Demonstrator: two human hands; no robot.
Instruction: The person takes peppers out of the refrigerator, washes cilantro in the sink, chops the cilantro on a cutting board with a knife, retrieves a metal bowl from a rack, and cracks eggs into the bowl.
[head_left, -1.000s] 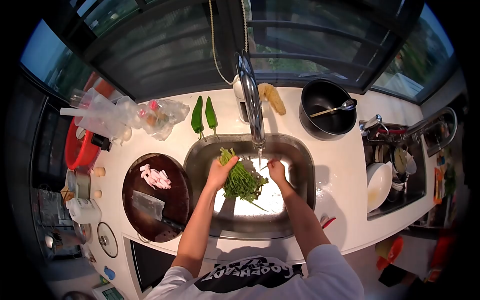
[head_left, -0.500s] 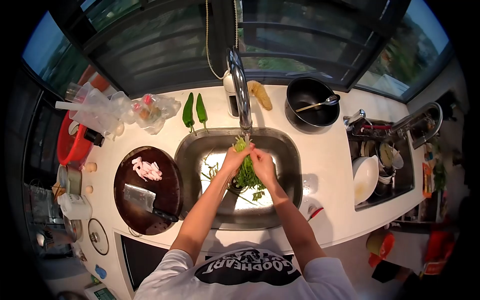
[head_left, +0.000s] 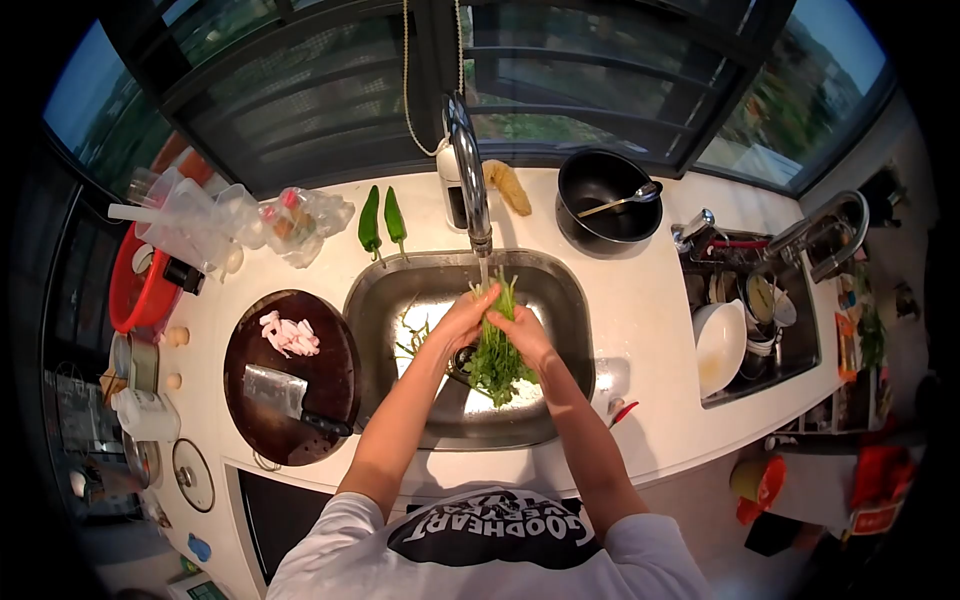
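A: Condition of the hands?
B: The left hand (head_left: pixel 465 318) is closed round the stems of a bunch of greens (head_left: pixel 493 372). The right hand (head_left: pixel 526 336), just beside it, has its fingers curled in on the same bunch. Firmness of grip: cannot tell.
A: Location of the bunch?
B: In the sink (head_left: pixel 375 325), below the tap (head_left: pixel 469 180), stem ends towards it, leaves towards the person. Loose stalks (head_left: pixel 412 338) lie to the left.
A: Worktop (head_left: pixel 690 430)?
B: Left of the sink, a round board (head_left: pixel 262 435) bears pale pieces (head_left: pixel 291 336) and a cleaver (head_left: pixel 276 391). Two green peppers (head_left: pixel 369 220) lie behind the sink. Behind right, a black pot (head_left: pixel 615 228) carries a spoon (head_left: pixel 620 202).
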